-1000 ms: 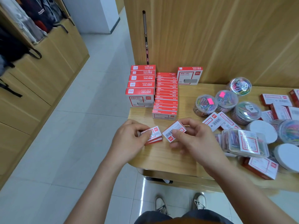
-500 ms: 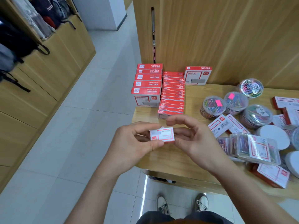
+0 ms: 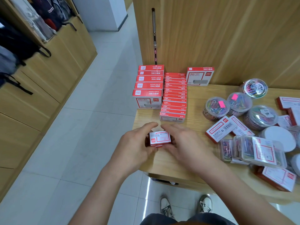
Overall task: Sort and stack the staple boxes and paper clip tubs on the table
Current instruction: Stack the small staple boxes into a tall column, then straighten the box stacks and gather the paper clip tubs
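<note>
A small stack of red and white staple boxes (image 3: pixel 159 138) sits between my two hands near the table's front left corner. My left hand (image 3: pixel 135 146) holds its left side, thumb and fingers curled round it. My right hand (image 3: pixel 182 143) holds the right side with its fingers reaching over the top. Behind them stands a row of thin red staple boxes (image 3: pixel 174 98) and, to its left, a row of larger staple boxes (image 3: pixel 149 86). Round clear paper clip tubs (image 3: pixel 216 108) stand to the right.
One larger staple box (image 3: pixel 199 76) leans against the wooden wall panel. Loose staple boxes (image 3: pixel 221 128), flat clear clip cases (image 3: pixel 258 151) and white tub lids (image 3: pixel 278 138) crowd the table's right side. The wooden table (image 3: pixel 170 161) ends just left of my left hand.
The two small boxes that I held apart, one in each hand, have come together into one stack, now lowered between both hands near the table's front.
</note>
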